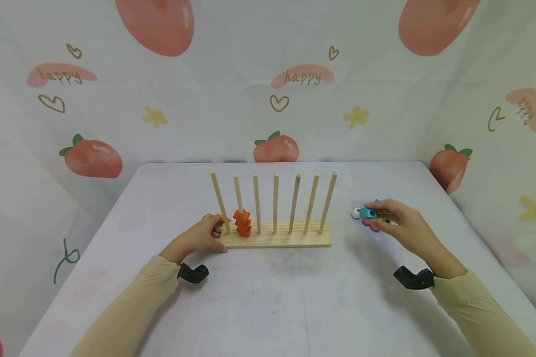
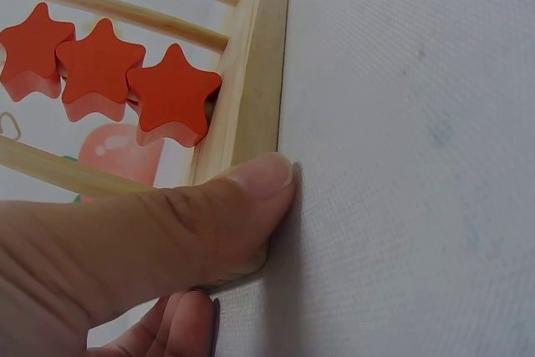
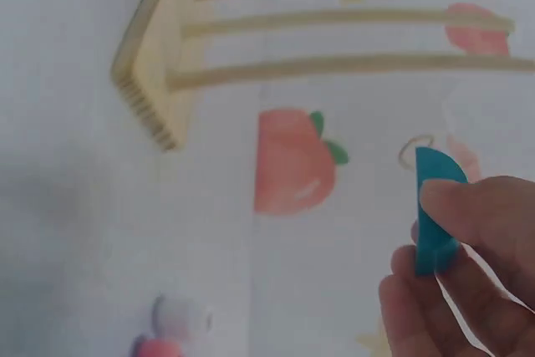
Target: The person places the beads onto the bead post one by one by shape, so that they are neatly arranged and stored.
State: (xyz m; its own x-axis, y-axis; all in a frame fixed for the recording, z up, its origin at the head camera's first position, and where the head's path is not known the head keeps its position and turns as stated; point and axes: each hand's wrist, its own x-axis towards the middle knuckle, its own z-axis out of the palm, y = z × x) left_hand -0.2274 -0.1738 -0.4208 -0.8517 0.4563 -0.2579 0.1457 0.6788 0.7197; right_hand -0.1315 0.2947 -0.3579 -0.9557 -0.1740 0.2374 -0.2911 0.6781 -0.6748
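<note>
My left hand (image 1: 200, 235) grips the left end of a wooden peg stand (image 1: 286, 241), its thumb along the front edge of the base. Three orange star beads (image 2: 100, 64) are stacked on the second peg from the left. Out to the right of the stand, my right hand (image 1: 406, 227) pinches a blue bead (image 3: 436, 166) between thumb and fingers. That bead has one flat side and a rounded one in the right wrist view, and a hole shows in it in the head view. Just below and around it lie other small beads, partly hidden by the hand.
A white bead (image 1: 356, 213), a pink bead (image 1: 374, 228) and a green bead (image 1: 386, 221) sit near the right hand. Several upright pegs (image 1: 275, 203) rise from the stand without beads. A white cloth with printed fruit (image 1: 277, 148) hangs behind the white table (image 1: 268, 307).
</note>
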